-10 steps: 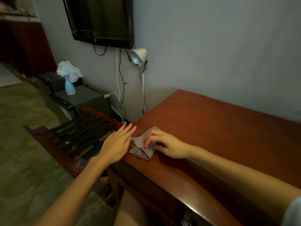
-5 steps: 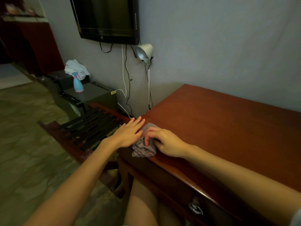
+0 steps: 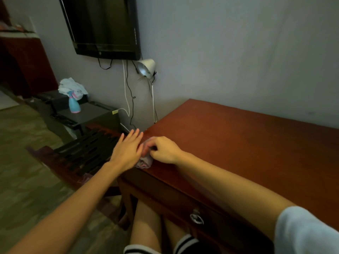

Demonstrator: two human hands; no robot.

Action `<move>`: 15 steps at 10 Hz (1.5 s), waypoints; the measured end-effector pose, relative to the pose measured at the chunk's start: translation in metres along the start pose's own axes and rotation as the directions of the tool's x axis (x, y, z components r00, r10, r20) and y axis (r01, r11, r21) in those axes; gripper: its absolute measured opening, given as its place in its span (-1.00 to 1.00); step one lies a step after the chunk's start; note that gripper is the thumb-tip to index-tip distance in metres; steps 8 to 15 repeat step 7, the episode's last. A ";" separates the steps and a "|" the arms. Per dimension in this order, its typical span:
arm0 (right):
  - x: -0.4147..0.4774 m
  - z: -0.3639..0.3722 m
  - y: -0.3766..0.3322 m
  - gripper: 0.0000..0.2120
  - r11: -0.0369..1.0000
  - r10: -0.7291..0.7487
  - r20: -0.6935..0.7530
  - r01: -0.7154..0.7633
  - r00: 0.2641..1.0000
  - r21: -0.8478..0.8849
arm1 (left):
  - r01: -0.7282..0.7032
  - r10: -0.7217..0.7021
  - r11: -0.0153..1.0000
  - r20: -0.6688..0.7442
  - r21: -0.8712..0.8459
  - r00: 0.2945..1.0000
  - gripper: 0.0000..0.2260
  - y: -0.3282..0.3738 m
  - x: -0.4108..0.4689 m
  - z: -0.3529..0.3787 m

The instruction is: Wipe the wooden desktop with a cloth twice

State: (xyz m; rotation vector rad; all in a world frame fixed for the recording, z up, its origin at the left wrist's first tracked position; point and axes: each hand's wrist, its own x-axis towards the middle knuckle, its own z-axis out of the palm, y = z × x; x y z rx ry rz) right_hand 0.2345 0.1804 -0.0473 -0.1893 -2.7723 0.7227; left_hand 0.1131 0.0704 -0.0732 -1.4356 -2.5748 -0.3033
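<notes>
A small grey cloth (image 3: 145, 162) lies bunched at the left front corner of the reddish wooden desktop (image 3: 238, 143). My right hand (image 3: 163, 150) rests on top of it with fingers curled, pinching the fabric. My left hand (image 3: 128, 149) is flat with straight fingers at the desk's left edge, touching the side of the cloth. Both hands hide most of the cloth.
A desk drawer with a metal ring pull (image 3: 196, 218) sits under the front edge, above my knees. Left of the desk stands a dark slatted rack (image 3: 82, 153). A white lamp (image 3: 146, 67) and hanging cables are at the wall under a television (image 3: 104, 26). A spray bottle (image 3: 73, 105) stands far left.
My right hand's fingers have curled tighter and gathered the cloth into a smaller bunch. My left hand has closed in against the cloth. The camera has tilted down, showing my knees.
</notes>
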 end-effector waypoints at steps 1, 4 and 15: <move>0.008 0.003 -0.003 -0.64 0.980 0.156 -0.136 -0.171 0.978 -0.102 | 0.050 -0.054 0.997 -0.081 -0.054 0.995 -0.55 0.004 -0.003 -0.003; 0.010 0.039 -0.004 -0.48 0.931 0.221 -0.009 -0.214 0.975 -0.297 | 0.158 -0.158 0.987 0.089 0.015 0.983 -0.55 0.006 -0.017 0.006; 0.022 0.007 0.007 -0.62 0.958 0.282 -0.059 -0.284 0.958 -0.036 | 0.135 -0.131 0.990 0.116 -0.030 0.985 -0.65 -0.001 0.012 -0.023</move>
